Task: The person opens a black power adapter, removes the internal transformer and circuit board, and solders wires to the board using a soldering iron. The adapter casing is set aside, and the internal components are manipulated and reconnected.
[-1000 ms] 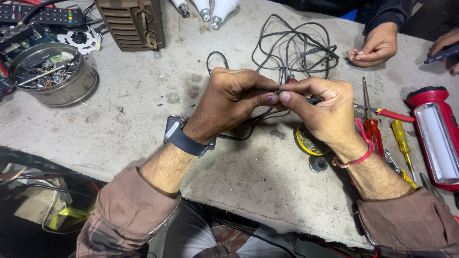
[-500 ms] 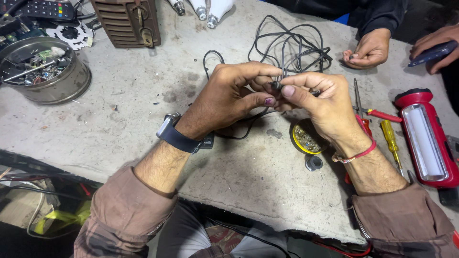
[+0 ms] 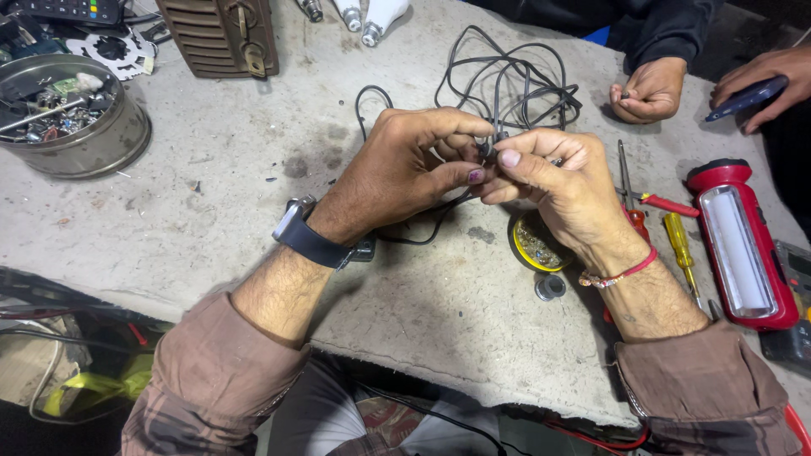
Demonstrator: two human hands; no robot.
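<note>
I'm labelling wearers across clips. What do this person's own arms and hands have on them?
Both arms wear brownish plaid sleeves, pushed up the forearms. The left hand has a dark-strapped watch at the wrist. The right hand has a red thread bracelet. No gloves.

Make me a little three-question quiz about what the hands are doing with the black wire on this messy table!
1. True or false: both the left hand and the right hand pinch the black wire.
2. What lies right of the screwdrivers? A) a red lamp B) a blue cup C) a green book
3. Fill in: the round metal tin of small parts sits at the table's far ____ side.

Key: 1 true; 2 A, the red lamp; 3 left.
</note>
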